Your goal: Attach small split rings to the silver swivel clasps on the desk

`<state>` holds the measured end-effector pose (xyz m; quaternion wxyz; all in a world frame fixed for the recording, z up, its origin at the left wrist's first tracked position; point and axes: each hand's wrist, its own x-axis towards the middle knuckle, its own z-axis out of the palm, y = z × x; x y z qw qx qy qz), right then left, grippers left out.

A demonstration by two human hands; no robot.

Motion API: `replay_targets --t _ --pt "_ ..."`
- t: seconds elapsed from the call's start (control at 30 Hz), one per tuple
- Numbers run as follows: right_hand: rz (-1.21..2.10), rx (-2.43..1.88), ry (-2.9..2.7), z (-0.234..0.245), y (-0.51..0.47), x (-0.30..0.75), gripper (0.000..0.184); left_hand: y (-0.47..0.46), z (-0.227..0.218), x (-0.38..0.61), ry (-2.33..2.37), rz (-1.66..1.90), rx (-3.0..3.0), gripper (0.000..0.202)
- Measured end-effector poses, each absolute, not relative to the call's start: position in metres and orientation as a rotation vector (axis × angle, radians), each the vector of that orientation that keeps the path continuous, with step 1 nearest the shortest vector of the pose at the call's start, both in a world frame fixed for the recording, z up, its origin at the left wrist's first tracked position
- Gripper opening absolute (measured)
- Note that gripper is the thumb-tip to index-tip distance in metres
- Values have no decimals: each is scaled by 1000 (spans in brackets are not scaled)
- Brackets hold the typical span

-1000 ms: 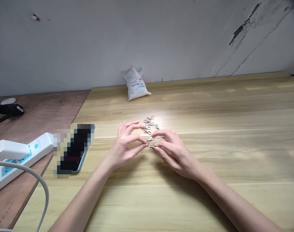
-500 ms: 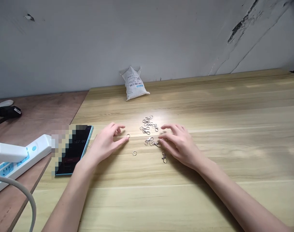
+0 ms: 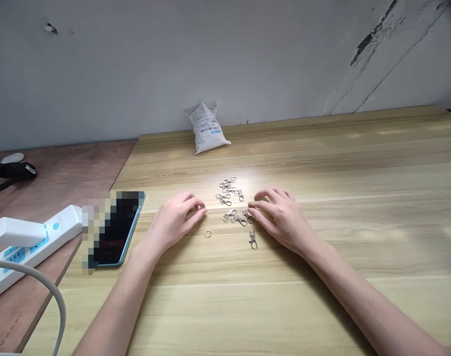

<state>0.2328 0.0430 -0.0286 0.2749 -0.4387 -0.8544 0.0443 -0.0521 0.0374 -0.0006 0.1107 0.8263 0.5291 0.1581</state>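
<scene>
My left hand (image 3: pixel 181 217) is left of the metal pieces, thumb and index finger pinched together. A thin sliver of a small metal ring shows at their tips, mostly hidden. Below it, another split ring (image 3: pixel 208 234) lies flat on the table. My right hand (image 3: pixel 280 215) has its thumb and index fingertips together at a silver swivel clasp (image 3: pixel 248 216), which they partly cover. Beside that lie more clasps with rings (image 3: pixel 240 220). A single swivel clasp (image 3: pixel 253 240) lies nearer me, and a loose cluster of clasps (image 3: pixel 228 190) lies farther back.
A white printed pouch (image 3: pixel 209 131) stands near the wall. To the left are a partly pixelated phone (image 3: pixel 119 227), a white power strip (image 3: pixel 67 220) with a grey cable (image 3: pixel 57 296), and a black object (image 3: pixel 16 171) on the reddish side surface (image 3: pixel 80 158).
My left hand has shifted right and closed its fingertips on the ring there. My right hand moved slightly right, and a clasp now shows at its fingertips. The view shifted a little.
</scene>
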Motion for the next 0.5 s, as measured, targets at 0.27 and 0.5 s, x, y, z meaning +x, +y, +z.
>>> replay_targets --t 0.27,0.5 --pt "196 -1111 -2323 -28 40 228 21 39 -7 -50 1526 509 2506 14" --pt "186 -1085 -2345 -29 39 226 19 38 -5 -46 1461 614 2536 15"
